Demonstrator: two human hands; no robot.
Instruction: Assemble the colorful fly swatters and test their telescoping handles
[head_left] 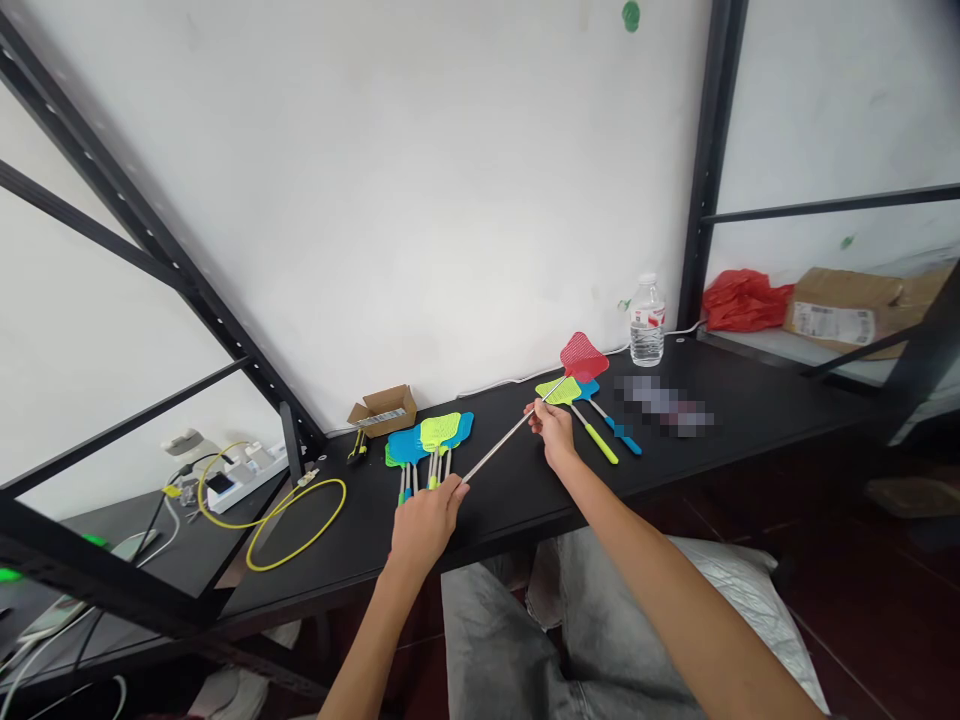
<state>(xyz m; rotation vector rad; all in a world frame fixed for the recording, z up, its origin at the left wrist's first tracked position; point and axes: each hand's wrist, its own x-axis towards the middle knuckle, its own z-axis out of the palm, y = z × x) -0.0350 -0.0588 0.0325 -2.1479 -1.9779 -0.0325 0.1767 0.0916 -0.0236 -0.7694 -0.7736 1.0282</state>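
A red fly swatter [583,357] with a long thin metal shaft is held slantwise above the black table, its head up to the right. My left hand [427,520] is closed round its lower end, so the handle is hidden. My right hand [553,430] pinches the shaft below the red head. Beyond my left hand lies a group of several blue, green and yellow-green fly swatters [441,432], overlapping. Just right of my right hand rest a yellow-green fly swatter [598,440] and a blue fly swatter [624,436], heads overlapping.
A water bottle [647,322] stands at the back right, near a blurred item [667,404]. An open cardboard box [385,410] sits against the wall. A yellow cable [341,510] loops at left, near a power strip [251,477]. Black metal posts [711,150] frame the table [510,510].
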